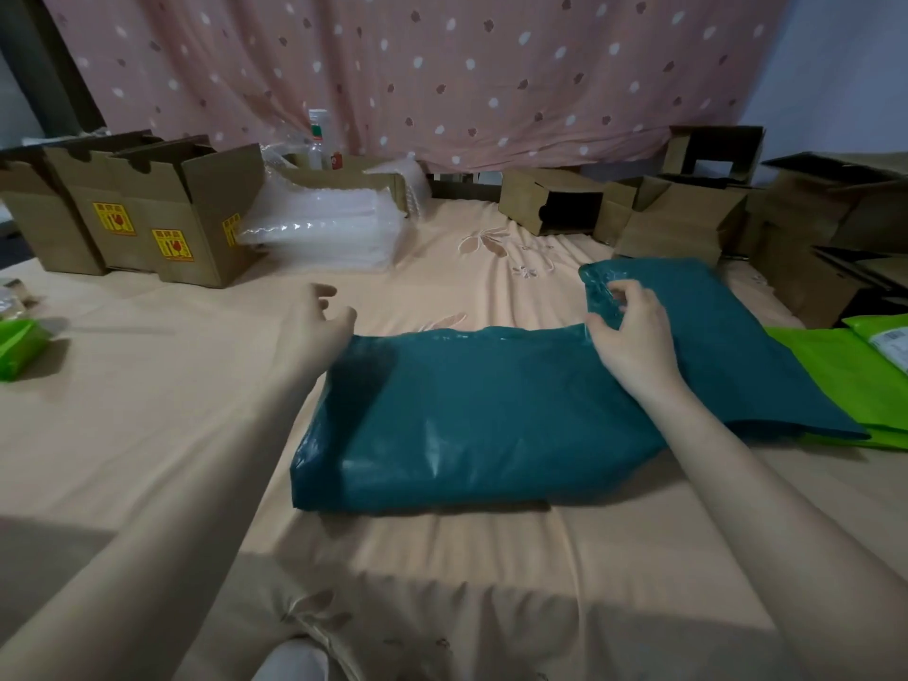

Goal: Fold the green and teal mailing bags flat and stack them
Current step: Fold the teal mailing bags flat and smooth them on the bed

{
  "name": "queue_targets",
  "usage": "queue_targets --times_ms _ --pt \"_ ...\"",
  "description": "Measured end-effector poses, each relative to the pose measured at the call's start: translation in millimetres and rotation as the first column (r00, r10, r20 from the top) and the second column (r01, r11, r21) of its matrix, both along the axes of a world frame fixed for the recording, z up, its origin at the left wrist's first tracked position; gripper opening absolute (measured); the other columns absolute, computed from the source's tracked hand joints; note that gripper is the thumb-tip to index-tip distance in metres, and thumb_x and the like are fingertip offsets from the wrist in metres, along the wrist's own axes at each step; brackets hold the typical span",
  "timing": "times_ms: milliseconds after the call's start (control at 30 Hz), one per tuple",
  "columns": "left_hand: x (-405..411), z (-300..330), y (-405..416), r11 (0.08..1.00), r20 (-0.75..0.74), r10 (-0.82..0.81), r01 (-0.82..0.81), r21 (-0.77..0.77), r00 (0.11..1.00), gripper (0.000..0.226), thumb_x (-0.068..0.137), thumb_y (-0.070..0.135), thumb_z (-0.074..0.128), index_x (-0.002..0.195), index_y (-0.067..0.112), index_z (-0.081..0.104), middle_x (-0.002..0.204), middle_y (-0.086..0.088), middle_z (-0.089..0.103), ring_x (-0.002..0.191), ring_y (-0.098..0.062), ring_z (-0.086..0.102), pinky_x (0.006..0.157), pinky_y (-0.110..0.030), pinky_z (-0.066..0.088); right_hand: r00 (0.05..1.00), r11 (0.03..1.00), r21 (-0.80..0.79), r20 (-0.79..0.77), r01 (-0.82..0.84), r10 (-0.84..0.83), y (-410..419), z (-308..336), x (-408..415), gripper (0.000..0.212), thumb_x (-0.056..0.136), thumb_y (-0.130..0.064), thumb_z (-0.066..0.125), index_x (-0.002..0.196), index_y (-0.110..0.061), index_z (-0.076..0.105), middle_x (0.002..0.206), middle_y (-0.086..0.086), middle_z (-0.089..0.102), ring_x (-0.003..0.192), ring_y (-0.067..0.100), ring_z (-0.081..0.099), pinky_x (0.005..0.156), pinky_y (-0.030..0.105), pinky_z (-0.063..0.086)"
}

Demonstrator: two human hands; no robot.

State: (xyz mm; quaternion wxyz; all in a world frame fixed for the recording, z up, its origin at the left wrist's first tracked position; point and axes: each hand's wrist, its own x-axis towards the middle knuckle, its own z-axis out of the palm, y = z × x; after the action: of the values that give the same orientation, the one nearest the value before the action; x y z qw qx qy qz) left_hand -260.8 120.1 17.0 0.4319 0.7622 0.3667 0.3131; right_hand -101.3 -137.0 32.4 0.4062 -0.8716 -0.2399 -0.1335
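**Teal mailing bags, two in view, one under the hands**

Teal mailing bag (pixel 471 415), the near one, lies on the peach sheet (pixel 147 435) with its long axis running left to right; it is smooth, glossy plastic, puffed rather than flat, with rounded corners. A second teal bag (pixel 727 336) lies behind and to the right of it, slanting away toward the far left, its far corner crinkled.

The right hand (pixel 634 336) sits where the two bags meet, thumb and fingertips curled together and pinching the crinkled plastic at the far edge. The left hand (pixel 319 321) hangs just beyond the near bag's far left corner, fingers loosely spread and slightly bent, holding nothing; whether they touch the bag I cannot tell.

Right of the right hand's fingers, lime-green bags (pixel 845 380) lie flat in a stack under the second teal bag; the count is unclear. One more green packet (pixel 19 346) sits well left of the left hand.

Beyond the fingers stand about three upright cardboard boxes (pixel 147 218) at left, a heap of clear bubble wrap (pixel 319 223), and several more boxes (pixel 688 213) at right.
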Motion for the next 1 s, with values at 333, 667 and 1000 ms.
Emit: queue_targets --times_ms 333,667,1000 --pt "25 13 -53 0.904 -0.173 -0.173 0.226 0.364 0.97 0.037 0.094 0.016 0.041 0.128 0.008 0.053 0.137 -0.007 0.045 0.12 -0.024 0.047 0.097 -0.026 0.032 0.948 0.931 -0.253 0.111 -0.264 0.299 46 11 -37 0.04 0.092 -0.011 0.043 0.131 -0.005 0.048 0.138 0.009 0.046 0.13 0.024 0.036 0.107 0.034 0.029" --pt "36 -21 -76 0.768 -0.554 -0.312 0.548 0.331 0.772 0.035 0.1 0.025 0.025 0.116 0.007 0.05 0.141 -0.009 0.043 0.132 -0.027 0.036 0.11 -0.046 0.024 0.92 0.75 -0.549 -0.097 -0.368 0.38 62 -18 -45 0.04 0.098 -0.025 0.028 0.133 -0.009 0.043 0.142 0.004 0.044 0.134 0.021 0.035 0.109 0.038 0.024" --pt "33 -35 -85 0.729 -0.671 -0.221 0.577 0.368 0.708 0.051 0.101 0.033 0.015 0.151 0.021 0.011 0.159 0.002 0.012 0.146 -0.014 0.007 0.117 -0.039 0.004 0.914 0.636 -0.667 -0.191 -0.388 0.357 61 -40 -42 0.053 0.101 -0.036 0.015 0.15 -0.017 0.013 0.159 -0.004 0.011 0.146 0.009 0.006 0.118 0.04 -0.001"
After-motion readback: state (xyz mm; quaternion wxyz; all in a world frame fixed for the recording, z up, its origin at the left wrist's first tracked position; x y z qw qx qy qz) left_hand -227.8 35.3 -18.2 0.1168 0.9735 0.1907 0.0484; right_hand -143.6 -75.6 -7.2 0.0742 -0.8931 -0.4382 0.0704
